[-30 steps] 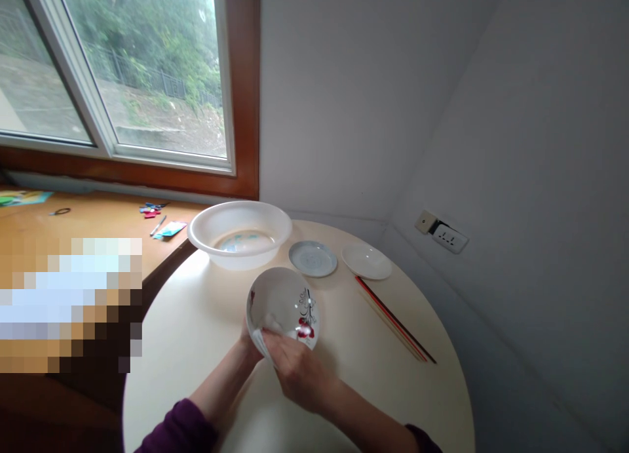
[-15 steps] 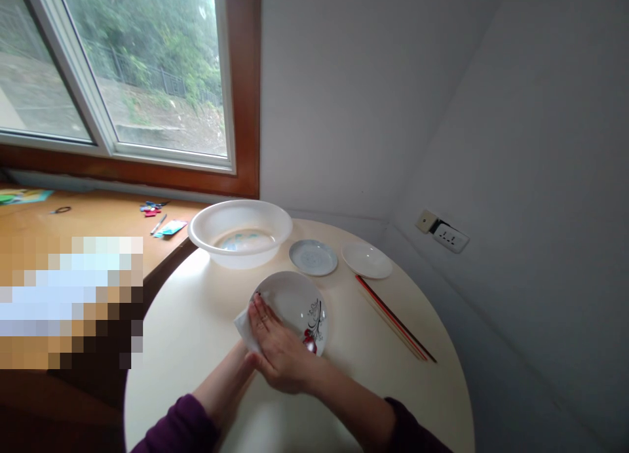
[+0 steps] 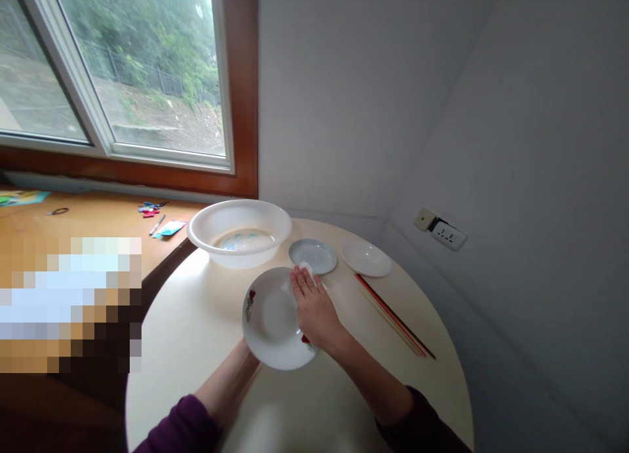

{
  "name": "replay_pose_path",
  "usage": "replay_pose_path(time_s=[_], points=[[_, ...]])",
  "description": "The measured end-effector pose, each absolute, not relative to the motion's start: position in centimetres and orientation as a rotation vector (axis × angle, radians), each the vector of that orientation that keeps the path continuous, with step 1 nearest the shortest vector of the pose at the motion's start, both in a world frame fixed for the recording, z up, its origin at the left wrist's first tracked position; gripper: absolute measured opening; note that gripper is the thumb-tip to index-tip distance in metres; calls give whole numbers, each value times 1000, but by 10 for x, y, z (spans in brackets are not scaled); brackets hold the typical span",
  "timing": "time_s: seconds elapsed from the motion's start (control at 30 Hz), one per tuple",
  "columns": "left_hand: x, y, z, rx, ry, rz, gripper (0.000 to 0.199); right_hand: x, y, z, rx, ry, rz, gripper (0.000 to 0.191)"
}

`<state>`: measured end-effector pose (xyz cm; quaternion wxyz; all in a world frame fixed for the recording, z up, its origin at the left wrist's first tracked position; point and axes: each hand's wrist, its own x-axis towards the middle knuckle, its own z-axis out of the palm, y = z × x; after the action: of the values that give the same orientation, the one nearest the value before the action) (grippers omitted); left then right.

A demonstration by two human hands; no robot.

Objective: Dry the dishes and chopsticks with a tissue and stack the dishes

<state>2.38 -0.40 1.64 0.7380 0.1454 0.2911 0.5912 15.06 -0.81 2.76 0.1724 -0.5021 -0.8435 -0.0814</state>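
Note:
I hold a white plate (image 3: 275,318) with red flowers and dark sprigs above the table. My left hand (image 3: 250,353) supports it from below; its fingers are hidden under the plate. My right hand (image 3: 314,309) lies over the plate's right rim, fingers together and pressing a white tissue or thin cloth (image 3: 305,267) against it. Only edges of that tissue show around the fingers. Just beyond my right fingertips a pale blue-grey plate (image 3: 314,253) rests on the table, with a plain white dish (image 3: 366,258) to its right.
A round cream table (image 3: 196,335) carries a translucent white basin (image 3: 240,210) at the back left. Several chopsticks (image 3: 396,315) in red, dark and pale colours lie at the right. Left is a wooden desk (image 3: 98,217) with a pen (image 3: 157,225) and a blue packet (image 3: 170,228).
My right hand has slid with the tissue from the plate's left side to its right rim. The plate has turned, and its printed flowers now sit at the left and lower right.

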Motion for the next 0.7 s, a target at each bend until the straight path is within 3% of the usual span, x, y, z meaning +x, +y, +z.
replay_pose_path(time_s=[0.2, 0.47, 0.7], points=[[12, -6, 14, 332, 613, 1337, 30, 171, -29, 16, -1378, -2225, 184, 74], [4, -5, -4, 296, 617, 1312, 36, 169, -67, -3, -1224, -1506, 745, 53], [5, -5, -19, 262, 644, 1222, 39, 142, -68, 0, -1037, -977, 1107, 52]])
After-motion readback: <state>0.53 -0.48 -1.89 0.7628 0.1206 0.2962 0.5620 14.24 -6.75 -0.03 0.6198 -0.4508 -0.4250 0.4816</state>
